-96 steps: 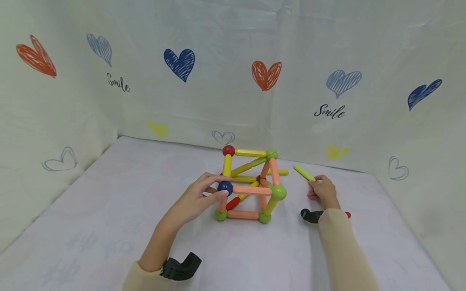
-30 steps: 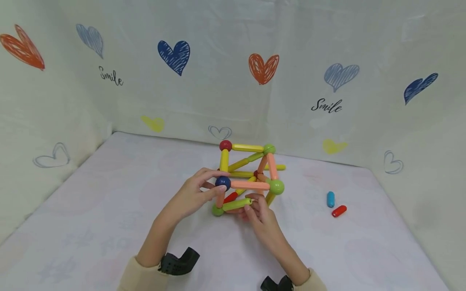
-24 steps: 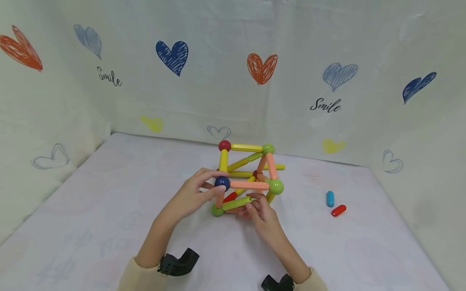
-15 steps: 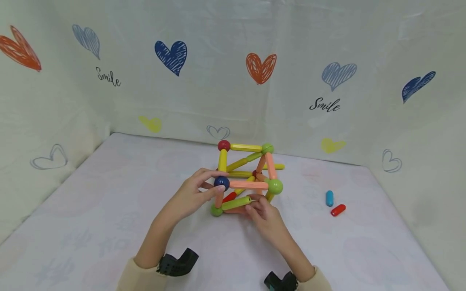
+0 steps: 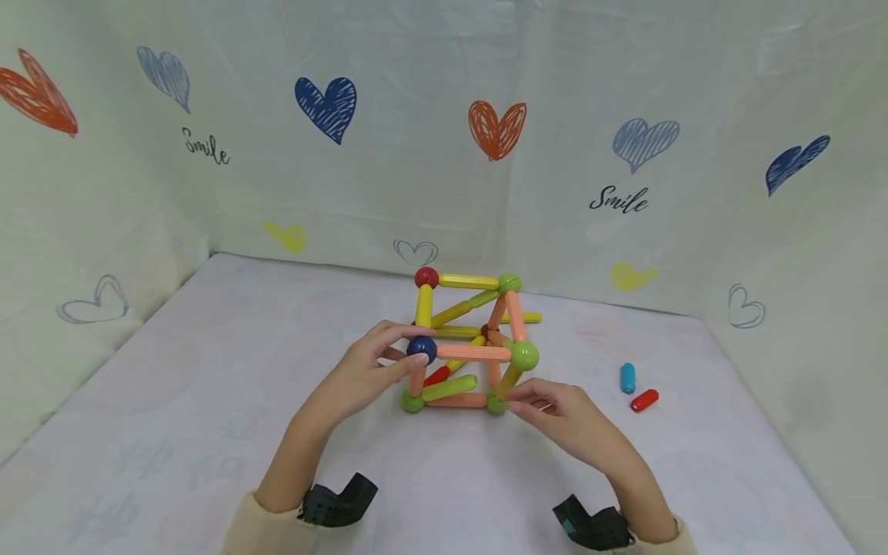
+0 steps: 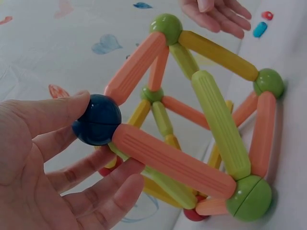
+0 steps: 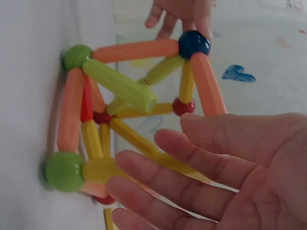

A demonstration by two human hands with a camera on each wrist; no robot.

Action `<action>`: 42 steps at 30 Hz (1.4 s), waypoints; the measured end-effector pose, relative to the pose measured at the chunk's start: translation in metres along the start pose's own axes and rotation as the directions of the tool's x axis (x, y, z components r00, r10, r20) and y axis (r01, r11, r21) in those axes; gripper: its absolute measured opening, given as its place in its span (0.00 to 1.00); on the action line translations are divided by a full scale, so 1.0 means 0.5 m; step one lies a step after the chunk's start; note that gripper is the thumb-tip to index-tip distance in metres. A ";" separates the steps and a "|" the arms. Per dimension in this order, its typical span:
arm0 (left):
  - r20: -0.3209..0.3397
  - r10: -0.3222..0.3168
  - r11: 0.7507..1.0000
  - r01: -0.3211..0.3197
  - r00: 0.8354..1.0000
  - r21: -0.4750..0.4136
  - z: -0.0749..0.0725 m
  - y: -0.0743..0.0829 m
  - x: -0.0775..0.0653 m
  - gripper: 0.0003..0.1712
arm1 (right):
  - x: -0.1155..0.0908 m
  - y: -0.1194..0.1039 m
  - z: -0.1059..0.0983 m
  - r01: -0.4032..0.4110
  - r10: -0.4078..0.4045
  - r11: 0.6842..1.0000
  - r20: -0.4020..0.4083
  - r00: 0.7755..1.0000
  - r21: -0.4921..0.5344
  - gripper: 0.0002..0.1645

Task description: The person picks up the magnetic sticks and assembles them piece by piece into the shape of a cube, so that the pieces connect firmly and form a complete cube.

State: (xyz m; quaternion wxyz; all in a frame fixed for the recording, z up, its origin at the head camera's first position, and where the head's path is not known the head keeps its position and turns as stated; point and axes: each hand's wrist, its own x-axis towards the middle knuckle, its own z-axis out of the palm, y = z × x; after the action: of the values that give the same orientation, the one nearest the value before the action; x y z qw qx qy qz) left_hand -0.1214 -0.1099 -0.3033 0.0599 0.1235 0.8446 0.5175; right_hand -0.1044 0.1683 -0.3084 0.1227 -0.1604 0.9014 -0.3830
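Observation:
A cube-like frame of magnetic sticks and balls stands on the table. My left hand (image 5: pixel 364 378) pinches the dark blue ball (image 6: pixel 97 120) at its upper near left corner between thumb and fingers. From the lower left green ball (image 5: pixel 412 401), a lime green stick (image 6: pixel 220 122) slants upward across the near face, its other end free, as the right wrist view (image 7: pixel 122 86) shows. My right hand (image 5: pixel 576 424) is beside the lower right green ball (image 5: pixel 496 404), its fingers loosely bent and holding nothing in the right wrist view.
A blue stick (image 5: pixel 627 378) and a red stick (image 5: pixel 644 401), both short, lie on the white table (image 5: pixel 694 462) to the right. Behind the frame a yellow stick (image 5: pixel 531 317) juts out to the right. A pale cloth printed with hearts closes off the back.
My right hand brought the lime green stick from the right to the lower left ball, then let go and drew back rightward. My left hand has kept its pinch on the blue ball.

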 end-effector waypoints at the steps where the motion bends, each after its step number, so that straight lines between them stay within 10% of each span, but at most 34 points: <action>1: 0.000 -0.001 1.000 0.001 1.000 0.000 0.000 0.000 0.000 0.23 | -0.004 0.004 -0.011 -0.008 0.008 1.000 -0.007 1.000 -0.006 0.17; 14: 0.010 -0.016 1.000 0.016 1.000 -0.015 0.003 0.001 0.004 0.24 | -0.035 0.145 -0.132 -0.276 0.267 0.961 -0.290 0.919 0.009 0.31; 25: 0.009 -0.019 1.000 0.019 1.000 -0.004 0.001 0.001 0.003 0.24 | -0.011 0.456 -0.166 -0.418 0.489 0.871 -0.393 0.778 0.257 0.44; 31: 0.006 -0.016 1.000 0.016 1.000 0.002 -0.001 0.002 0.002 0.24 | -0.032 0.403 -0.164 -0.545 0.603 0.798 -0.344 0.720 0.259 0.47; 42: 0.007 -0.009 1.000 0.009 1.000 -0.006 -0.001 0.006 0.000 0.23 | -0.047 0.323 -0.154 -0.604 0.603 0.790 -0.314 0.733 0.107 0.53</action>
State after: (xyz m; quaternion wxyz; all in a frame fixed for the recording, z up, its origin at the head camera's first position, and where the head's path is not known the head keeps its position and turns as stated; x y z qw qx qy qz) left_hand -0.1212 -0.1091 -0.3007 0.0656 0.1215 0.8433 0.5194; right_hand -0.1410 0.3329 -0.3718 0.0865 0.2074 0.9122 -0.3425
